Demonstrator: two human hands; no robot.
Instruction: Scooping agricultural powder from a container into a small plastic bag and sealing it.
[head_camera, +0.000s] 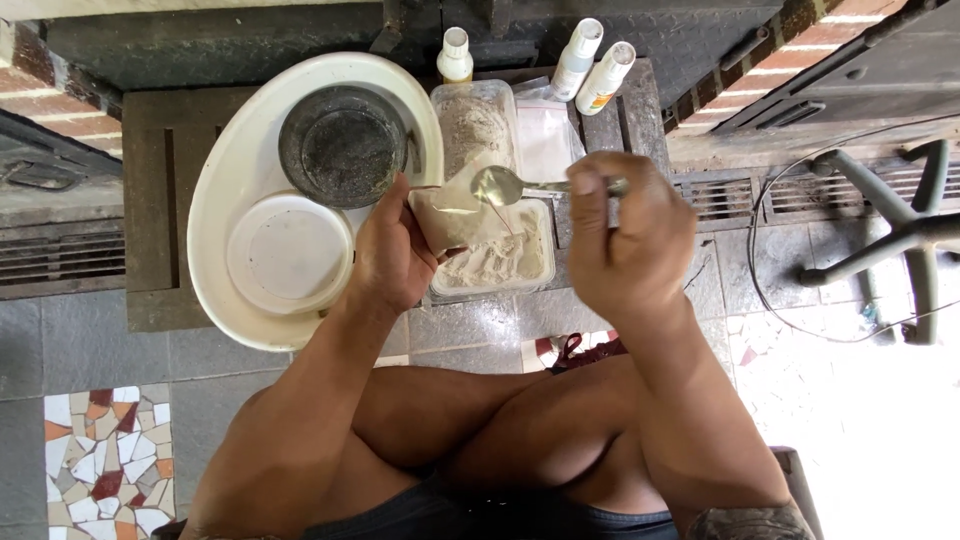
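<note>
**Inspector:** Presently, a filling step is judged to be in hand. A small clear bag (452, 212) is held in the left hand (392, 255), its grip closed around the lower part of the bag, mouth tilted toward the spoon. A metal spoon (500, 185) is pinched by the handle in the right hand (628, 235), its grip closed; the bowl is poised just at the bag's opening.

**Recorder:** Where is the stock located?

**Inspector:** A clear rectangular tub (495, 262) of pale beige powder is noted directly beneath the bag, on the low dark desk (150, 200). A second tub (473, 125) of greyer, coarser powder sits behind it, touching it or nearly so.

**Recorder:** Next move?

**Inspector:** The spoon bowl appears nearly empty and glossy, so a fresh scoop from the tub below would likely be called for, with the bag mouth kept open and steady. Spillage of fine powder is the risk judged.

**Recorder:** Materials otherwise?

**Inspector:** A cream oval basin (225, 190), smooth plastic, is recorded at the left; in it a dark round dish (343, 145), dusty and matt, and a white round lid (288, 255). Three white spray bottles (578, 58) stand at the rear edge. The floor (80, 350) is of grey stone tile with a mosaic patch.
</note>
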